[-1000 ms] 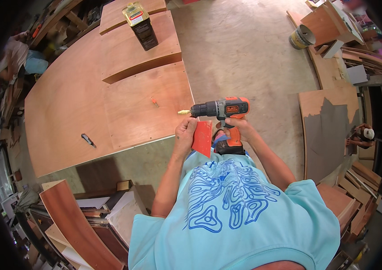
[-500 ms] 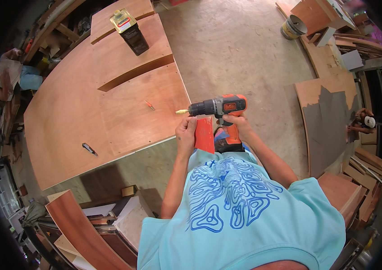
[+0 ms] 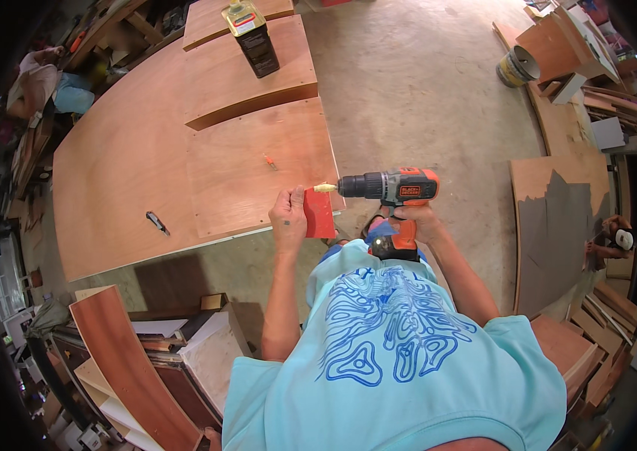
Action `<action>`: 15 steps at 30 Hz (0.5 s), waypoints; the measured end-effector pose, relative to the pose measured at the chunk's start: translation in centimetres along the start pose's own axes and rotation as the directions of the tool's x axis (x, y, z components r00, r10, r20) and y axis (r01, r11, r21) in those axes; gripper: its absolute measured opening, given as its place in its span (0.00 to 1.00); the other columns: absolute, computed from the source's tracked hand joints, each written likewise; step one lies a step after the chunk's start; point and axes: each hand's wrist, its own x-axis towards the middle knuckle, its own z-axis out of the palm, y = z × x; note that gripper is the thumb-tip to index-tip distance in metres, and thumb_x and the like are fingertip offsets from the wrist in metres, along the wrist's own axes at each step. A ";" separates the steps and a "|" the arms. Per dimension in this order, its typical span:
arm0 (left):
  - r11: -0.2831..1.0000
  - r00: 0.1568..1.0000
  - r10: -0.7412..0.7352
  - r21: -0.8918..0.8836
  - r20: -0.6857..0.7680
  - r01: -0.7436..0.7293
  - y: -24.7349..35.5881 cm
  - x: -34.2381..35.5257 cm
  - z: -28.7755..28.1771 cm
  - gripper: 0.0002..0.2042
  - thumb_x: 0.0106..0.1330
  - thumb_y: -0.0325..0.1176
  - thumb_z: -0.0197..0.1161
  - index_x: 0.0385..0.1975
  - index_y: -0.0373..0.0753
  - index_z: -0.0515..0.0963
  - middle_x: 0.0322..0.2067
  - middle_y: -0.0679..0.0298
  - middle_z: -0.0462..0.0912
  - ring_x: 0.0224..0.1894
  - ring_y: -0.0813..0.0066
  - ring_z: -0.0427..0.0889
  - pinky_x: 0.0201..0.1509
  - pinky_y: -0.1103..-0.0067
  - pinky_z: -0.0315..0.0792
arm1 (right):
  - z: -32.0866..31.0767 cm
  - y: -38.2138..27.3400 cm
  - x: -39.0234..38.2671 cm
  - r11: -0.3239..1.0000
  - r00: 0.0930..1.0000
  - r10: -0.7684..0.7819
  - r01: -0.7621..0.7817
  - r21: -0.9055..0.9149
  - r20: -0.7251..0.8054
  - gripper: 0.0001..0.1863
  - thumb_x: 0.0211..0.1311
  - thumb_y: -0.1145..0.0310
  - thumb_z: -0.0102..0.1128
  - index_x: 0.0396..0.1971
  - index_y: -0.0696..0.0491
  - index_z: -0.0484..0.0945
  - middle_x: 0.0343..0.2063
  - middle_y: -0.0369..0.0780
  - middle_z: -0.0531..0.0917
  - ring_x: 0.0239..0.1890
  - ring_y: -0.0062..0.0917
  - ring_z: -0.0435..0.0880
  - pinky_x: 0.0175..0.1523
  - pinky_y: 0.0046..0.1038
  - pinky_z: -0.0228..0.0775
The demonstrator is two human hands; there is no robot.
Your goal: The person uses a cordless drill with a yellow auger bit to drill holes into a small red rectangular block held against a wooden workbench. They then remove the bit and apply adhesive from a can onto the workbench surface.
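Note:
In my right hand I grip an orange and black cordless drill, held level and pointing left. A pale gold, cone-shaped drill bit sticks out of its chuck. My left hand pinches a flat red rectangular piece by its left side. The red piece's upper edge is right by the bit; whether they touch I cannot tell. Beyond my hands lies a large plywood panel with a curved slot. On it rest a utility knife, a small orange-tipped tool and a tall dark can.
A bucket stands on the concrete floor at the far right. Another person works by a partly grey-covered board; someone else is at the far left. A curved brown panel and stacked wood fill the lower left.
My left hand has drawn left, away from the drill's chuck, taking the red piece toward the bit's tip. The drill sits a little farther right in view, and the whole view has shifted.

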 end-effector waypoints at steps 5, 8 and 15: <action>0.998 0.999 -0.015 -0.058 -0.042 0.012 0.2 -0.7 0.0 0.18 0.73 0.42 0.59 0.29 0.31 0.76 0.18 0.70 0.69 0.25 0.83 0.63 0.27 0.79 0.64 | -0.4 0.0 -0.1 0.999 0.998 0.007 -0.010 0.053 0.063 0.19 0.49 0.78 0.62 0.45 0.57 0.77 0.33 0.42 0.83 0.23 0.23 0.79 0.28 0.27 0.74; 0.998 0.999 -0.030 -0.057 -0.010 0.030 0.5 -0.7 0.0 0.17 0.73 0.41 0.59 0.29 0.31 0.76 0.19 0.71 0.69 0.25 0.84 0.63 0.27 0.79 0.63 | -0.3 0.1 -0.1 0.998 0.998 0.000 -0.005 0.067 0.062 0.18 0.48 0.78 0.62 0.44 0.58 0.78 0.32 0.42 0.83 0.22 0.23 0.78 0.27 0.26 0.73; 0.998 0.999 -0.009 -0.069 -0.041 0.006 0.9 -0.6 0.0 0.17 0.73 0.40 0.59 0.28 0.31 0.76 0.19 0.70 0.70 0.25 0.84 0.63 0.27 0.79 0.63 | 0.0 0.0 0.0 0.998 0.996 -0.002 -0.004 0.064 0.087 0.17 0.48 0.79 0.61 0.43 0.58 0.79 0.31 0.42 0.84 0.22 0.24 0.78 0.28 0.27 0.74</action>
